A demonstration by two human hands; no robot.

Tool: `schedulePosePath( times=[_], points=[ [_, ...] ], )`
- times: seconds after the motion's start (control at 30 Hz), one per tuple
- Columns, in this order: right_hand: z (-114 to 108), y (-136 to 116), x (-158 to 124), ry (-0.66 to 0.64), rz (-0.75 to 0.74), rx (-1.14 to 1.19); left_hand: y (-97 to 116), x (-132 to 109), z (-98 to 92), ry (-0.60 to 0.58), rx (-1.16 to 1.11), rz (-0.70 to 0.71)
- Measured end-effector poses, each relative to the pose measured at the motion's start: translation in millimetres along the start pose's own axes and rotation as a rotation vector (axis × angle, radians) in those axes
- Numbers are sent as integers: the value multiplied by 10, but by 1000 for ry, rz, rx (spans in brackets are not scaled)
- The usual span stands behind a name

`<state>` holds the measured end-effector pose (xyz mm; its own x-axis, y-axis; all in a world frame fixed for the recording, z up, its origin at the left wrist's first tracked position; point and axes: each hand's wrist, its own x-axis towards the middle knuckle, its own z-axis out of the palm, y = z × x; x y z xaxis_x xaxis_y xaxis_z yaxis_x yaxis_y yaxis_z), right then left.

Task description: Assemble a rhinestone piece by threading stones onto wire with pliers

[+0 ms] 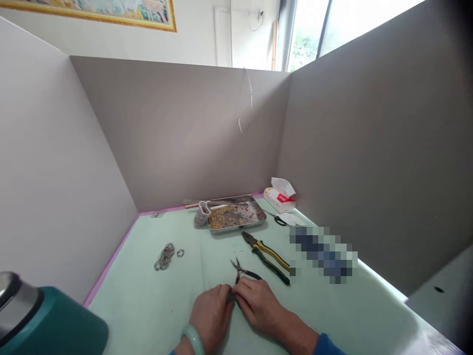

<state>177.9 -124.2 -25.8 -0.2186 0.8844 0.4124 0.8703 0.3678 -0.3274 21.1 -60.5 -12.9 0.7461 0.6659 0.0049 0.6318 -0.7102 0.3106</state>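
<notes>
My left hand point(211, 311), with a pale green bangle point(192, 339) at the wrist, and my right hand point(259, 306) meet fingertip to fingertip above the mat. Both are closed in a pinch around something small and dark, mostly hidden by the fingers. Small needle-nose pliers point(237, 265) with dark handles lie just beyond my right hand, which partly covers them. Farther off rest large combination pliers point(271, 257) with yellow and green handles. Left of the hands lie a heap of silvery metal rings point(166, 257) and one separate ring point(180, 253).
A metal tray point(238, 228) of gold, clear and red beads stands at the back beside a small bag point(200, 217). Scissors point(280, 221) and a tissue pack point(280, 198) are at the back right. A green bottle point(62, 320) stands front left. Grey partitions point(177, 133) enclose the table.
</notes>
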Motion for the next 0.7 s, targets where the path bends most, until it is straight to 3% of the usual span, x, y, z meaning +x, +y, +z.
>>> schedulePosePath(
  times=[0.3,0.47,0.57,0.7],
  points=[
    [34,-49,-1,4,16,-135,-48,-19,6,3,-12,58],
    [-39,-70,37,1,82,-96,-190,-6,-77,37,-197,53],
    [-149,-33,182,24,153,-35,-375,5,-281,115,-229,-89],
    [-190,-3,620,35,144,32,-761,31,-609,380,-108,-427]
  ],
)
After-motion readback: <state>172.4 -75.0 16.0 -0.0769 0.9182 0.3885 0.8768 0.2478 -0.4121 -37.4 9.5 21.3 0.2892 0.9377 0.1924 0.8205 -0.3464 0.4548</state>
